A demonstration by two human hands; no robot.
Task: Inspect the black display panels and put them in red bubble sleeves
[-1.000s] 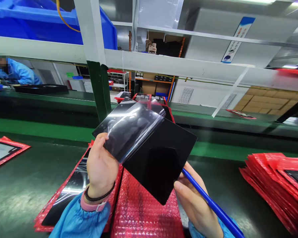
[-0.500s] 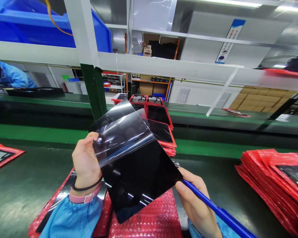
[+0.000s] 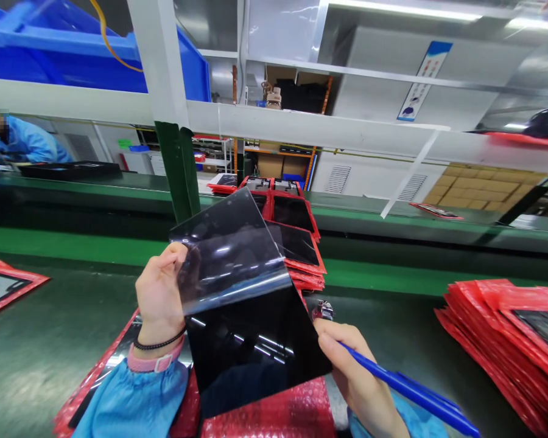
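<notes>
A glossy black screen panel is held up, tilted, in front of me. Clear film lies over its upper part, with a bright curved fold across the middle. At the left edge, my left hand is closed, pinching the film between thumb and fingers. My right hand grips the panel's right edge with thumb and fingertips. A blue pen rests in that same hand, slanting down to the right. Below the panel lies red bubble wrap, partly hidden.
Red bubble-wrap sleeves are stacked at the right. Behind the panel stand more screens in red wrap. A small shiny metal object sits near my right hand. Another wrapped panel lies left. A person in blue sits far left.
The panel has turned slightly, its right corner now lower. My right hand has shifted a little down, uncovering the metal object behind it. The left hand keeps its pinch.
</notes>
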